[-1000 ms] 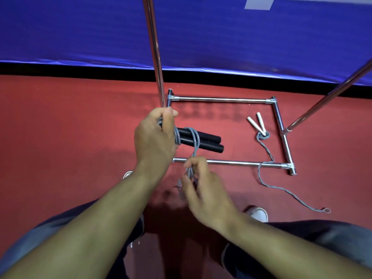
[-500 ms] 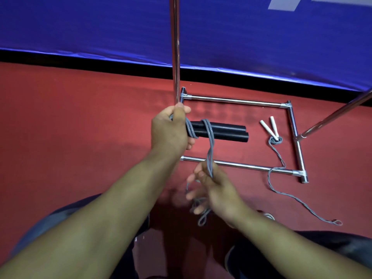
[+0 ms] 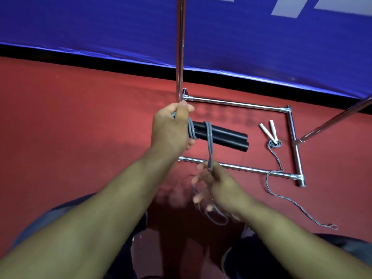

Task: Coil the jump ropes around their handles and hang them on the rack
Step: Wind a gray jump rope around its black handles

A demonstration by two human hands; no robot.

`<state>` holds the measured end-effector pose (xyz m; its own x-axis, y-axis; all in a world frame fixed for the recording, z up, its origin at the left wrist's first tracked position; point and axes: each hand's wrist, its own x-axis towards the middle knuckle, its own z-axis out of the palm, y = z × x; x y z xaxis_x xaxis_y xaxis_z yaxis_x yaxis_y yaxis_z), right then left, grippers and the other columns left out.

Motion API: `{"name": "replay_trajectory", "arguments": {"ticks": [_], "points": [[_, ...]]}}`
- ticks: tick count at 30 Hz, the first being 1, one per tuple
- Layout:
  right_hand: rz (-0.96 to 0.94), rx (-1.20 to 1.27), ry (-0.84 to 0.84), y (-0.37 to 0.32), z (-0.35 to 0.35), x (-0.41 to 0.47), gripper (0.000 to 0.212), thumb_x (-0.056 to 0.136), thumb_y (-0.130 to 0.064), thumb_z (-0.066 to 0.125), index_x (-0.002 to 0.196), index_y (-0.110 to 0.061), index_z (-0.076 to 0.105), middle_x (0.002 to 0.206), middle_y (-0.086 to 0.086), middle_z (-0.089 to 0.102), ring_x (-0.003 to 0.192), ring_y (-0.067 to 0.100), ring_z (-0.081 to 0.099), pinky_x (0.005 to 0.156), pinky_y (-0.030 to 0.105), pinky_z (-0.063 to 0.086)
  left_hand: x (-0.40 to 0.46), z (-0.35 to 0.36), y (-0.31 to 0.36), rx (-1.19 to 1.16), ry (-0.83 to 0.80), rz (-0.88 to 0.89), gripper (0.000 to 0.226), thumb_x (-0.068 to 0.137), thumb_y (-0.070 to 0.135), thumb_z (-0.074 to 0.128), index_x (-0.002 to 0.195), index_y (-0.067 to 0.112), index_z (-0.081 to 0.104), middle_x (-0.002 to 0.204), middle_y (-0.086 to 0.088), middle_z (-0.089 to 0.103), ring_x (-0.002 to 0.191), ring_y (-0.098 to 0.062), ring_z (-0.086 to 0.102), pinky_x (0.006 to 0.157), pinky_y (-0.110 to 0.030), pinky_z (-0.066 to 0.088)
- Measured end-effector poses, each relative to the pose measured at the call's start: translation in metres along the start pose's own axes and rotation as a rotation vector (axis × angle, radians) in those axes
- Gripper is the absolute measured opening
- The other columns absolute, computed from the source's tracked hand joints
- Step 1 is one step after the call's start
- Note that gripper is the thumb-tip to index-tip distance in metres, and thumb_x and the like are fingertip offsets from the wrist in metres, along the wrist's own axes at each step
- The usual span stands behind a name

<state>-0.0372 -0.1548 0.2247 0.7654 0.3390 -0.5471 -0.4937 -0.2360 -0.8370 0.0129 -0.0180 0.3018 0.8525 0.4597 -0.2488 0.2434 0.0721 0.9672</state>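
My left hand grips the near ends of two black jump-rope handles, held side by side and pointing right. A grey rope is looped around them beside my fingers. One doubled strand drops from the handles to my right hand, which pinches it just below, other fingers spread. The rope's loose end dangles under that hand. A second rope with white handles lies on the floor inside the rack's base, its grey cord trailing over the front bar to the right.
The chrome rack's rectangular base lies on the red floor, with one upright pole just behind my left hand and a slanted pole at right. A blue padded wall stands behind. My knees and a shoe show below.
My right hand has drawn the doubled rope down from the handles and let its fingers spread. The turn of rope now sits further along the black handles.
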Motion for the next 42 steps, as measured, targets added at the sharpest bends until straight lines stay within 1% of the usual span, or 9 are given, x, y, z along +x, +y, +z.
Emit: {"name": "replay_trajectory", "arguments": {"ticks": [5, 10, 13, 18, 23, 27, 34, 38, 42], "points": [[-0.395, -0.029, 0.565, -0.013, -0.023, 0.007, 0.017, 0.093, -0.021, 0.044, 0.091, -0.020, 0.061, 0.075, -0.015, 0.055, 0.072, 0.015, 0.054, 0.072, 0.030, 0.049, 0.011, -0.009, 0.001, -0.010, 0.124, -0.007, 0.030, 0.105, 0.027, 0.040, 0.083, 0.018, 0.059, 0.050, -0.006, 0.054, 0.030, -0.011, 0.043, 0.034, -0.017, 0.033], [-0.768, -0.622, 0.340, 0.006, -0.024, -0.001, 0.022, 0.100, -0.026, 0.041, 0.100, -0.024, 0.063, 0.088, -0.009, 0.048, 0.082, 0.014, 0.050, 0.078, 0.028, 0.041, 0.025, -0.021, 0.010, -0.067, 0.205, -0.039, 0.030, 0.105, 0.026, 0.041, 0.082, 0.018, 0.058, 0.056, -0.007, 0.051, 0.029, -0.008, 0.041, 0.033, -0.015, 0.032], [-0.704, -0.742, 0.237, 0.017, -0.021, 0.009, 0.019, 0.097, -0.023, 0.047, 0.100, -0.013, 0.063, 0.087, -0.008, 0.048, 0.075, 0.012, 0.051, 0.071, 0.034, 0.047, 0.017, -0.023, 0.012, 0.053, -0.028, -0.018, 0.029, 0.104, 0.019, 0.043, 0.085, 0.016, 0.065, 0.046, 0.000, 0.044, 0.027, -0.008, 0.036, 0.031, -0.013, 0.025], [-0.784, -0.598, 0.547, -0.018, -0.047, 0.015, 0.026, 0.083, 0.008, 0.050, 0.097, -0.010, 0.062, 0.096, 0.000, 0.054, 0.090, 0.005, 0.052, 0.084, 0.014, 0.040, -0.005, -0.029, 0.005, 0.513, -0.608, -0.033, 0.026, 0.103, 0.021, 0.042, 0.109, 0.027, 0.067, 0.039, 0.008, 0.043, 0.029, -0.009, 0.039, 0.031, -0.014, 0.026], [-0.961, -0.559, 0.607, -0.041, -0.057, 0.002, 0.017, 0.085, 0.002, 0.064, 0.091, -0.015, 0.065, 0.093, -0.011, 0.058, 0.094, 0.007, 0.057, 0.089, 0.027, 0.044, 0.012, -0.029, -0.007, 0.739, -0.162, 0.209, 0.030, 0.097, 0.034, 0.047, 0.091, 0.015, 0.069, 0.051, -0.012, 0.059, 0.049, -0.030, 0.060, 0.051, -0.031, 0.053], [-1.003, -0.910, 0.415, -0.022, -0.026, -0.008, 0.009, 0.082, -0.017, 0.061, 0.086, -0.024, 0.057, 0.076, -0.006, 0.054, 0.069, 0.019, 0.050, 0.065, 0.037, 0.041, 0.013, -0.019, -0.006, 0.617, 0.140, 0.360, 0.027, 0.094, 0.035, 0.045, 0.094, 0.023, 0.070, 0.059, -0.005, 0.061, 0.067, -0.035, 0.063, 0.068, -0.043, 0.054], [-0.072, 0.154, 0.398, -0.013, -0.008, 0.006, 0.019, 0.097, -0.026, 0.058, 0.084, -0.017, 0.047, 0.063, 0.001, 0.045, 0.057, 0.014, 0.045, 0.069, 0.043, 0.053, 0.000, -0.002, 0.003, 0.193, 0.028, 0.179, 0.030, 0.102, 0.025, 0.044, 0.098, 0.022, 0.073, 0.058, -0.014, 0.058, 0.039, -0.020, 0.057, 0.035, -0.024, 0.045], [-0.477, -0.923, 0.610, -0.001, -0.031, 0.011, 0.038, 0.092, -0.050, 0.038, 0.083, -0.022, 0.063, 0.091, -0.001, 0.052, 0.085, 0.023, 0.043, 0.074, 0.038, 0.037, 0.006, -0.003, 0.001, 0.089, 0.048, 0.083, 0.030, 0.103, 0.024, 0.042, 0.099, 0.014, 0.070, 0.053, -0.012, 0.053, 0.033, -0.015, 0.049, 0.034, -0.020, 0.039], [-0.583, -0.471, 0.262, -0.009, -0.018, -0.003, 0.039, 0.098, -0.043, 0.042, 0.080, -0.010, 0.053, 0.079, -0.002, 0.055, 0.071, 0.012, 0.048, 0.066, 0.027, 0.039, 0.012, -0.008, 0.003, -0.021, 0.089, 0.028, 0.030, 0.105, 0.025, 0.041, 0.092, 0.016, 0.067, 0.044, -0.006, 0.052, 0.031, -0.013, 0.044, 0.033, -0.018, 0.035]]}}
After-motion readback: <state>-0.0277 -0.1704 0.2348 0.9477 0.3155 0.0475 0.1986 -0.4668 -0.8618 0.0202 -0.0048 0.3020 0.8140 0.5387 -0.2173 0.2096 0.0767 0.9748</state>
